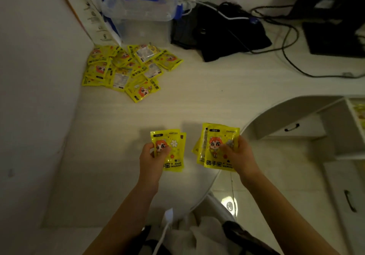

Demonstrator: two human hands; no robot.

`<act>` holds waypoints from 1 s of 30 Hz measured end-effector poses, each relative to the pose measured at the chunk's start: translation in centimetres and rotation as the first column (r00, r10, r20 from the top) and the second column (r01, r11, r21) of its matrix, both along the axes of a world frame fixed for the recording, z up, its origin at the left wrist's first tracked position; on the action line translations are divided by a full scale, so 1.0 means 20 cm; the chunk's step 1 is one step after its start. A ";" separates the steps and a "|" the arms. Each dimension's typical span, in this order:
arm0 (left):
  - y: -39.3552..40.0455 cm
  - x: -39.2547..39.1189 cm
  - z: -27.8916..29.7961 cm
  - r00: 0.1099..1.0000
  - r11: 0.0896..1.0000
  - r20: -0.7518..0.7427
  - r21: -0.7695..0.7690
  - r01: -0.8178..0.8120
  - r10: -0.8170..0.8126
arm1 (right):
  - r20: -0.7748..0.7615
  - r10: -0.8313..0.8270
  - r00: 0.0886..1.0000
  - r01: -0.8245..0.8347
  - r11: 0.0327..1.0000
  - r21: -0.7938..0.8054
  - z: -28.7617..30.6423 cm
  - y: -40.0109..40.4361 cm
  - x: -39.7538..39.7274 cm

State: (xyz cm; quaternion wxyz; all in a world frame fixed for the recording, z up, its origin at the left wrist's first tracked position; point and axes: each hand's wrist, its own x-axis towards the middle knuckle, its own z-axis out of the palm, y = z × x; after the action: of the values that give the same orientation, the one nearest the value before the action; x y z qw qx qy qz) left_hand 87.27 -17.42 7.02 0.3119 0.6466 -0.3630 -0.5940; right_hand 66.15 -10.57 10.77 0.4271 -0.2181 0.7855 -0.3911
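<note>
My left hand (152, 161) grips a small stack of yellow hand warmer packets (173, 146) with a cartoon character printed on them, thumb on the front. My right hand (240, 156) holds a second, thicker stack of the same yellow packets (214, 142), thumb pressed on the top one. Both stacks hover just above the near part of the white desk (197, 96). A loose pile of several more yellow packets (128, 71) lies at the far left of the desk by the wall.
A clear plastic box with blue handle and clips (138, 7) stands behind the pile. Black fabric (219, 35) and black cables (292, 53) lie at the back right. The desk edge curves inward on the right, above white drawers (292, 130).
</note>
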 end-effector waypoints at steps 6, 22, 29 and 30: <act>0.12 -0.19 0.05 0.972 0.969 0.047 -0.080 0.232 -0.229 | -0.004 -0.166 0.986 0.166 0.986 -0.006 0.04 0.32 -0.05; 0.75 -0.82 0.05 0.826 0.825 0.066 -0.058 0.563 -0.559 | 0.102 -0.598 0.795 0.599 0.800 0.019 0.03 1.32 -0.35; 1.23 -1.10 0.03 0.755 0.756 0.085 -0.025 0.654 -0.650 | 0.097 -0.689 0.718 0.686 0.725 0.062 -0.01 1.83 -0.55; 1.30 -1.14 0.03 0.747 0.748 0.079 -0.017 0.663 -0.660 | 0.084 -0.700 0.709 0.696 0.714 0.069 -0.01 1.90 -0.59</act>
State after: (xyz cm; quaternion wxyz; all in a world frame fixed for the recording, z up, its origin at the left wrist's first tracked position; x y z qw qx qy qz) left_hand 64.55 8.55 7.55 0.0829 0.4890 -0.5917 -0.6356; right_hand 54.41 27.38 10.52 0.2916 0.1223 0.7925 -0.5214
